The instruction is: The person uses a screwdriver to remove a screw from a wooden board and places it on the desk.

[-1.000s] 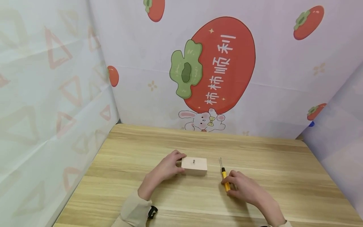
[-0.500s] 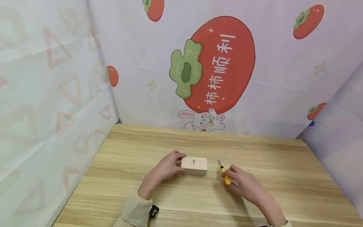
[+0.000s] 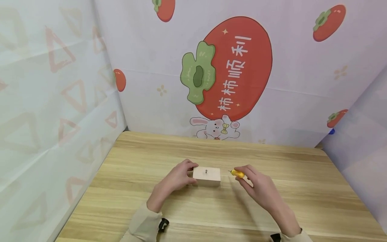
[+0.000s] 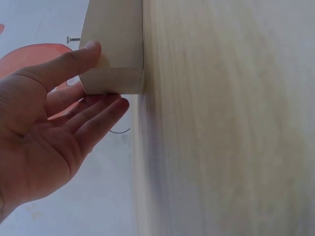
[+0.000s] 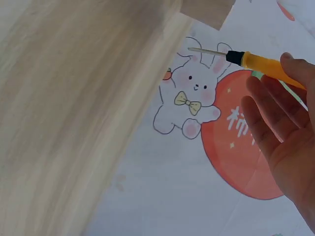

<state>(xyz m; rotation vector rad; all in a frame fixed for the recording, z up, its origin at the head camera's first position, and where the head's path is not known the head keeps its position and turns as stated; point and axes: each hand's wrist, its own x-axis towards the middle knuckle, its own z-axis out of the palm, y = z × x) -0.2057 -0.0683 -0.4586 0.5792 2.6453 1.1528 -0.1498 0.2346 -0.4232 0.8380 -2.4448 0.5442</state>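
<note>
A pale wooden block [image 3: 207, 182] lies on the table with a screw [image 3: 206, 171] standing up from its top face. My left hand [image 3: 178, 177] holds the block's left end, thumb on the near side and fingers on the far side. In the left wrist view the screw [image 4: 73, 39] sticks well out of the block [image 4: 115, 37]. To the right of the block, my right hand [image 3: 260, 188] pinches a yellow screwdriver [image 3: 238, 173] by its handle, raised above the table. The right wrist view shows the screwdriver [image 5: 268, 66] with its black collar and thin metal shaft.
The wood-grain table [image 3: 145, 151] ends at a back wall sheet [image 3: 151, 107] printed with persimmons and a rabbit. Another printed sheet [image 3: 60, 111] closes off the left side, and a pale panel [image 3: 362, 134] stands on the right.
My right hand has lifted the screwdriver off the table and tilted it, its handle now rising toward the head camera. The left hand and the block have stayed in place.
</note>
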